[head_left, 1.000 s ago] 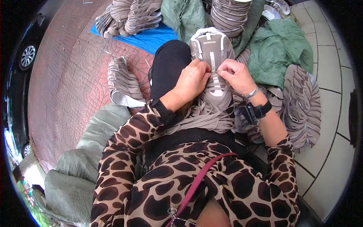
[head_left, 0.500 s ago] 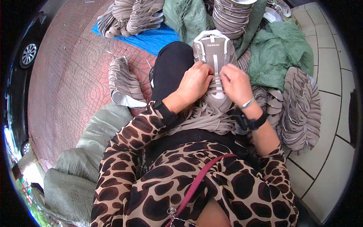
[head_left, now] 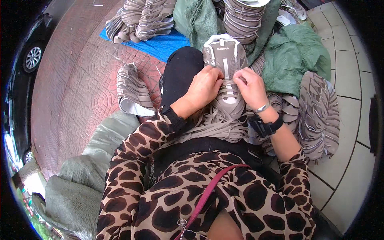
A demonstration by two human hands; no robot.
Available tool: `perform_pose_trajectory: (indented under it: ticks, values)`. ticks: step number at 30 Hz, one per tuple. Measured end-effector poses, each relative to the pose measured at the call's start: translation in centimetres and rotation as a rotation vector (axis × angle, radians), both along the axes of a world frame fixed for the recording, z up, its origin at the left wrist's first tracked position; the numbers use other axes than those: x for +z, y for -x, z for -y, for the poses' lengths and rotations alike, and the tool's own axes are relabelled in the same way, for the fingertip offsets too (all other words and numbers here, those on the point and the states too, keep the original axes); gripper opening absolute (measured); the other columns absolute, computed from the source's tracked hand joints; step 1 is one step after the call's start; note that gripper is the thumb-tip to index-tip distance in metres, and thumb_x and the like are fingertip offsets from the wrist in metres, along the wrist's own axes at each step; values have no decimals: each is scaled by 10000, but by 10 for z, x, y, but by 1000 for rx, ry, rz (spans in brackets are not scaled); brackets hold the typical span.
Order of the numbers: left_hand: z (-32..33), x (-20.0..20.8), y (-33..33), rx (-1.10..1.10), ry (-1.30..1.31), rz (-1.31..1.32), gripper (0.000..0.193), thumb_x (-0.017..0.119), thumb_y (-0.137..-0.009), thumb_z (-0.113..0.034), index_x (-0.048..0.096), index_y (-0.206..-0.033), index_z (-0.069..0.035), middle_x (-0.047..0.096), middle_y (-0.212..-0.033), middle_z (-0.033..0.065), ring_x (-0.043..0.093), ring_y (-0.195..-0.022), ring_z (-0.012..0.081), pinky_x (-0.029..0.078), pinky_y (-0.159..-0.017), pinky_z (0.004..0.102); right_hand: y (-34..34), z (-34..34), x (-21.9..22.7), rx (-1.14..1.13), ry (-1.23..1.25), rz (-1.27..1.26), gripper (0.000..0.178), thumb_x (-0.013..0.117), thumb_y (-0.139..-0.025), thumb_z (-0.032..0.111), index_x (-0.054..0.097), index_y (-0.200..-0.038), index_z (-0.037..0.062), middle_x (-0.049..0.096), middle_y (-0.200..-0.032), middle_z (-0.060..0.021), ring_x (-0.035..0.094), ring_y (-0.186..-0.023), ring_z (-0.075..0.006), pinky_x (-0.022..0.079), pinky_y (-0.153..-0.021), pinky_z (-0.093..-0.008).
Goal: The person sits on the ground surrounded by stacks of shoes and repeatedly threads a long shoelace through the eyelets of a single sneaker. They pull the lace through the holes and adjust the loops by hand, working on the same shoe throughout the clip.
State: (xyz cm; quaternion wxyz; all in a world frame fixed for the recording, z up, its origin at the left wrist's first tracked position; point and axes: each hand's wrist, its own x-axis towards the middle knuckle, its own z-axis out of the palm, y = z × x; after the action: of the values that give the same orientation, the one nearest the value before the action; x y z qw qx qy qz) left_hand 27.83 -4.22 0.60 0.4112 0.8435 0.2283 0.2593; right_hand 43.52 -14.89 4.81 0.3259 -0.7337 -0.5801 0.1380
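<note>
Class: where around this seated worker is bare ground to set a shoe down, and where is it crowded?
Free: the red brick paving left of the grey stack, and the pale tiles at right. Crowded: lap and front, where both hands work the shoe among piles and green sacks.

Both hands, left hand (head_left: 205, 85) and right hand (head_left: 251, 86), pinch the laces on a grey shoe (head_left: 226, 60) on the lap.
</note>
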Motion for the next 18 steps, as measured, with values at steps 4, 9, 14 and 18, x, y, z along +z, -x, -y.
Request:
perform_pose_trajectory:
  ticks: [4,9,14,18]
  values:
    - [0,3,-2,2,57,-39,130,685,-775,-105,640,-844,-4,610,-798,156,617,-750,323,493,-676,402,8,-4,-8,-80,0,-66,59,644,-789,51,609,-809,8,602,-791,-129,613,-751,-319,480,-682,-380]
    - [-3,5,-6,-7,9,-62,147,693,-774,-136,645,-822,-7,616,-785,155,622,-739,316,492,-662,405,-1,-7,-6,31,13,-112,49,638,-800,56,617,-807,12,611,-804,-126,621,-765,-308,487,-690,-368]
    - [-11,18,-4,-73,-35,-186,162,674,-792,-162,622,-831,-13,612,-798,165,618,-753,335,488,-675,424,-27,-1,-7,80,206,-494,80,618,-815,72,612,-876,21,600,-771,-71,594,-721,-168,480,-668,-316]
    - [-38,34,45,-30,-178,-145,91,592,-851,-84,548,-879,-10,569,-844,181,576,-830,358,473,-715,417,-79,33,3,197,23,239,65,602,-825,94,610,-871,48,589,-732,-84,571,-683,-133,449,-592,-310]
